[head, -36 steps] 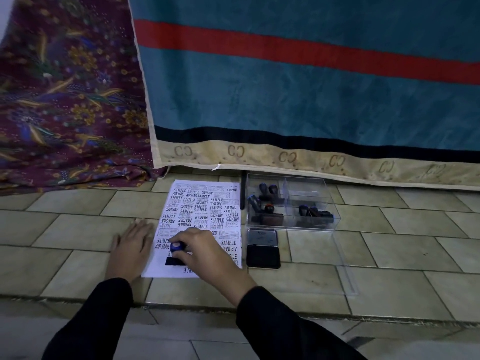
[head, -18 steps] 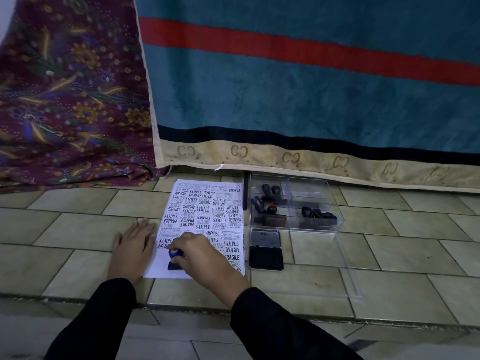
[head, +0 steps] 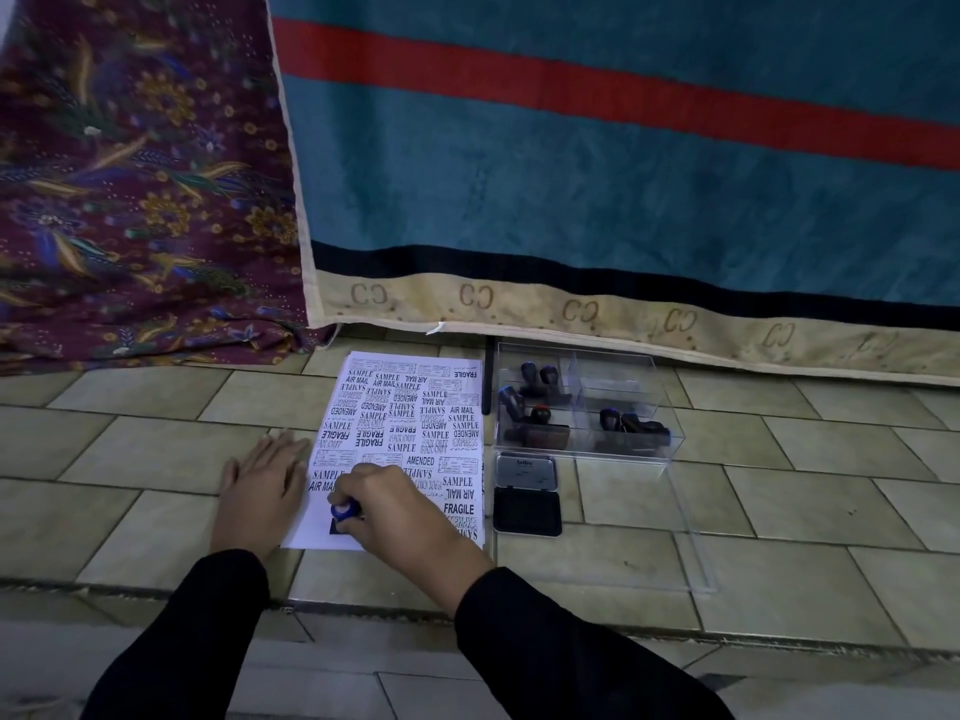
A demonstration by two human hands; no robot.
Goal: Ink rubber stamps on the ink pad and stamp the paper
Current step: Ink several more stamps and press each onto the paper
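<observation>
The right hand curls round a blue-knobbed rubber stamp, holding it down on the near left corner of the paper, which lies on the tiled floor. The left hand lies flat with fingers straight, pressing the sheet's left edge. Legible prints on the sheet read SAMPLE, AIR MAIL, FRAGILE, AMENDED, EXPRESS and FAX OUT. Just beside the paper's right edge sits the open ink pad; its lid lettering is too small to read. Behind it, a clear box holds more stamps.
</observation>
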